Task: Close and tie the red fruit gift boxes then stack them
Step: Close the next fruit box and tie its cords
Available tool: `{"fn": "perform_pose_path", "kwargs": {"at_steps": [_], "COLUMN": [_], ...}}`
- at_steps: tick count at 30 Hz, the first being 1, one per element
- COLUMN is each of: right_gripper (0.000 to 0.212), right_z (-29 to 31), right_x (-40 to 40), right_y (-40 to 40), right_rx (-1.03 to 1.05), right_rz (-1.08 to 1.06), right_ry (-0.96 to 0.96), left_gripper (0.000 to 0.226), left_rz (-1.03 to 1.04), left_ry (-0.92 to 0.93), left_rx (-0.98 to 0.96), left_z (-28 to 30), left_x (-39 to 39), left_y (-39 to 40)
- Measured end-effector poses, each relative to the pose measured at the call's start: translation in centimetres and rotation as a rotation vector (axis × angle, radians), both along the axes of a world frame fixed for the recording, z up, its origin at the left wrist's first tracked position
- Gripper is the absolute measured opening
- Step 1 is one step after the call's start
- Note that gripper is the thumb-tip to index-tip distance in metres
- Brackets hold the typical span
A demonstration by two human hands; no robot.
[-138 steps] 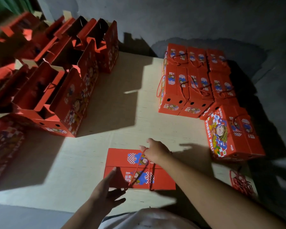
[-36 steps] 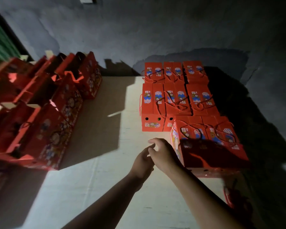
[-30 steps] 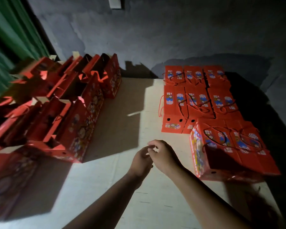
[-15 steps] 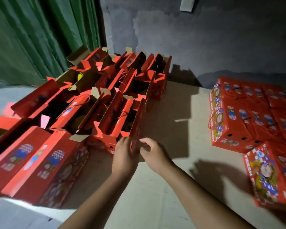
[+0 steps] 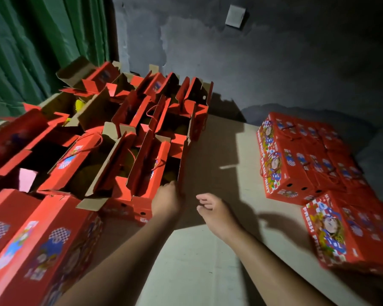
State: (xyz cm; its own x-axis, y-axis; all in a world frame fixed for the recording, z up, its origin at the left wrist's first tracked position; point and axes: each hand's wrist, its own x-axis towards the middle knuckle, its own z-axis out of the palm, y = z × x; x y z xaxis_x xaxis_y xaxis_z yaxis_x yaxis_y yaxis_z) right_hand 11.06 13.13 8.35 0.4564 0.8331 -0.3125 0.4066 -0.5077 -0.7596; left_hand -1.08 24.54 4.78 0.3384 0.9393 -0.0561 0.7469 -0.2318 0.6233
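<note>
Since 0.5 s ago, left hand (image 5: 167, 202) has been brought onto the near end of the open box (image 5: 157, 168), fingers curled at its rim; whether the rim is gripped cannot be told. Right hand (image 5: 217, 214) hovers loosely curled, holding nothing. Box at desk's (image 5: 208, 250) left side, long axis running near-to-far, flaps up. Closed boxes (image 5: 296, 164) stacked at right edge; many open boxes (image 5: 128, 111) judged left to close and tie.

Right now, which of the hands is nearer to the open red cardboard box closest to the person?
Left. The left hand touches the open red cardboard box at its near corner; the right hand hovers apart, to its right.
</note>
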Motion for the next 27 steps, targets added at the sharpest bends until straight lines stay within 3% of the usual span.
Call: {"fn": "perform_pose_path", "kwargs": {"at_steps": [8,10,15,19,23,27], "right_gripper": [0.032,0.031,0.028,0.033,0.027,0.019], "right_z": [-0.3,-0.1,1.5,2.1,2.1,1.7], "right_x": [0.8,1.1,2.1,3.7,4.9,4.4], "right_y": [-0.9,-1.0,-1.4,-3.3,-7.6,-12.8], "right_rx": [-0.048,-0.045,0.006,0.064,0.084,0.082], "right_rz": [-0.085,-0.117,-0.239,-0.340,-0.386,-0.396], "right_ry": [0.038,0.067,0.116,0.047,-0.106,-0.121], "left_gripper": [0.018,0.010,0.020,0.015,0.045,0.025], "left_rz": [-0.027,-0.069,-0.182,-0.284,-0.375,-0.497], "left_ry": [0.007,0.021,0.080,0.105,0.046,0.139], "left_rx": [-0.104,-0.098,-0.044,0.020,-0.019,0.054], "left_z": [-0.3,-0.3,-0.6,-1.1,-0.9,-1.3], "left_x": [-0.1,-0.6,-2.4,-4.7,-7.7,-11.3], "left_y": [0.2,-0.6,-4.7,-8.6,-12.4,-15.7]}}
